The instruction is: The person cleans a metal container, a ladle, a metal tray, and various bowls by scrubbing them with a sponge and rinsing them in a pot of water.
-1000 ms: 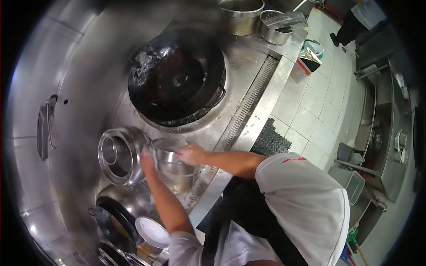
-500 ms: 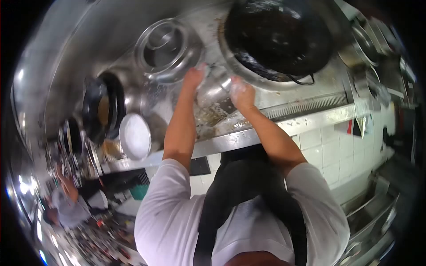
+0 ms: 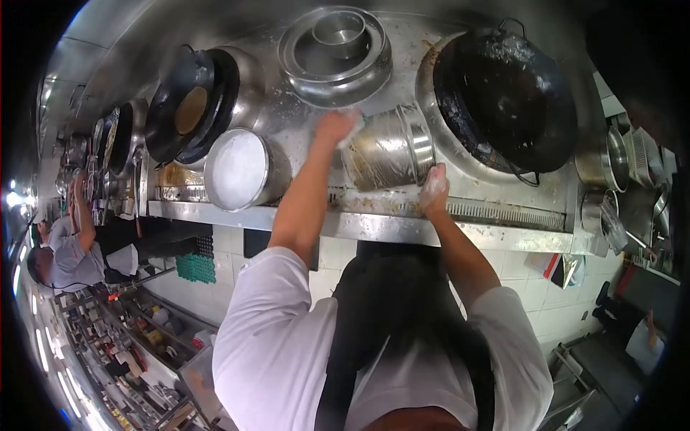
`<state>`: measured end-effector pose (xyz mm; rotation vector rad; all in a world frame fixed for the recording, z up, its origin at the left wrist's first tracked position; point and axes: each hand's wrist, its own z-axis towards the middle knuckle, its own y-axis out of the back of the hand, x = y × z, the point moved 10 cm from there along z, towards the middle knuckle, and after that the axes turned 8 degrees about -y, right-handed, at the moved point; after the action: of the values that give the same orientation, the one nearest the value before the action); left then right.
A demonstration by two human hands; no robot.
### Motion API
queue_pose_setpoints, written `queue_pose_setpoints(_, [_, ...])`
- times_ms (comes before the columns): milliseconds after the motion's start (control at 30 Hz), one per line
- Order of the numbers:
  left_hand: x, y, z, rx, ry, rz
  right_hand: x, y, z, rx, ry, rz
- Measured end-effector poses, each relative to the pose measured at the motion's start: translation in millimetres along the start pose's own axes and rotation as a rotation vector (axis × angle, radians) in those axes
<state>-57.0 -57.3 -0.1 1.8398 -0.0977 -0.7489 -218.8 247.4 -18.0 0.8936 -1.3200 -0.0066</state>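
A metal pot [image 3: 381, 151] lies tipped on its side on the steel stove top, streaked with soapy water. My right hand [image 3: 434, 190] grips its rim on the right, with foam on the fingers. At the pot's left end, my left hand [image 3: 338, 128] is closed on a foamy scouring pad [image 3: 359, 123], of which only a greenish edge shows. Behind the pot sits a wide steel pot [image 3: 302, 80] set in a burner, with a smaller steel pot [image 3: 338, 33] inside it.
A large black wok [image 3: 503, 100] rests on the right burner. More dark woks [image 3: 169, 108] stand at the left, near a pot of white content [image 3: 239, 169]. A ridged drain strip [image 3: 503, 214] runs along the stove's front edge. Another person [image 3: 79, 244] works at far left.
The view has shifted, with the stove lower in the picture. The pot now shows clearly on its side between my hands, and my right hand is lower, at its rim.
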Motion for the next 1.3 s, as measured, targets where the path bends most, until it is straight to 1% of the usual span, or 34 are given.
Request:
queue_pose_setpoints(33, [-28,14,-17,-0.053,-0.066,0.016,29,12,-1,0.122,-0.109,0.026])
queue_pose_setpoints(67, [-67,22,-54,-0.093,-0.128,0.033,47,18,13,0.004,0.136,-0.033])
queue_pose_setpoints(100, [-109,30,-92,-0.276,-0.321,0.086,61,19,23,-0.108,0.367,-0.093])
queue_pose_setpoints(133, [-146,33,-129,-0.458,-0.516,0.139,86,6,43,0.031,0.38,-0.29])
queue_pose_setpoints(167, [-160,23,-141,-0.476,-0.531,0.134,119,-2,62,0.17,0.396,-0.483])
queue_pose_setpoints(233, [-178,16,-152,-0.527,-0.558,0.132,126,-1,99,0.146,0.055,-0.558])
queue_pose_setpoints(267, [-162,9,-128,-0.351,-0.405,0.045,120,4,107,0.132,-0.117,-0.587])
queue_pose_setpoints(333, [-120,-7,-65,0.0,-0.071,-0.142,128,21,91,0.069,-0.124,-0.529])
queue_pose_setpoints(367, [-95,-40,-11,0.132,-0.175,-0.166,127,28,78,0.049,-0.127,-0.507])
queue_pose_setpoints(400, [-65,-88,27,0.259,-0.287,-0.187,117,26,68,-0.066,0.099,-0.472])
queue_pose_setpoints(433, [-44,-118,28,0.268,-0.283,-0.169,78,22,56,-0.188,0.322,-0.432])
queue_pose_setpoints(467, [-48,-105,19,0.27,-0.232,-0.137,66,29,45,-0.321,0.552,-0.388])
queue_pose_setpoints(533, [-97,-48,-36,0.088,-0.172,-0.051,53,50,52,-0.261,0.375,-0.31])
queue_pose_setpoints(567, [-124,-33,-66,-0.05,-0.234,0.013,45,55,46,-0.211,0.266,-0.269])
queue_pose_setpoints(633, [-189,5,-145,-0.484,-0.528,0.281,83,55,54,-0.05,0.109,-0.413])
queue_pose_setpoints(667, [-192,2,-143,-0.476,-0.536,0.245,94,51,64,0.021,0.039,-0.48])
queue_pose_setpoints(700, [-194,2,-143,-0.467,-0.545,0.209,98,45,73,0.054,0.105,-0.428])
queue_pose_setpoints(733, [-194,3,-142,-0.459,-0.556,0.176,95,45,80,0.051,0.072,-0.4])
queue_pose_setpoints(800, [-134,-28,-80,0.114,-0.091,-0.165,89,44,81,0.061,0.008,-0.359])
queue_pose_setpoints(833, [-102,-51,-50,0.266,-0.052,-0.299,84,45,80,0.059,-0.046,-0.342])
queue_pose_setpoints(867, [-69,-80,-31,0.408,-0.021,-0.436,83,45,82,0.056,-0.055,-0.385])
queue_pose_setpoints(933, [-32,-115,-44,0.533,0.115,-0.983,74,46,86,0.043,-0.086,-0.465])
queue_pose_setpoints(967, [-25,-131,-49,0.601,0.179,-1.248,70,43,92,0.037,-0.056,-0.487])
queue_pose_setpoints(1067, [1,-162,-52,0.515,0.322,-1.858,69,50,110,-0.014,-0.045,-0.492])
queue_pose_setpoints(1100, [1,-164,-58,0.576,0.303,-2.103,65,53,114,0.035,-0.1,-0.425])
queue_pose_setpoints(1200, [-31,-127,-81,0.393,0.183,-2.437,4,57,120,-0.048,-0.549,-0.198])
queue_pose_setpoints(1233, [-19,-138,-76,0.116,0.281,-2.391,-11,56,111,-0.128,-0.689,0.002])
queue_pose_setpoints(1267, [-22,-131,-86,-0.037,0.414,-2.368,-23,49,113,-0.149,-0.695,0.02])
queue_pose_setpoints(1300, [-32,-108,-106,-0.189,0.55,-2.333,-43,42,116,-0.169,-0.705,0.036])
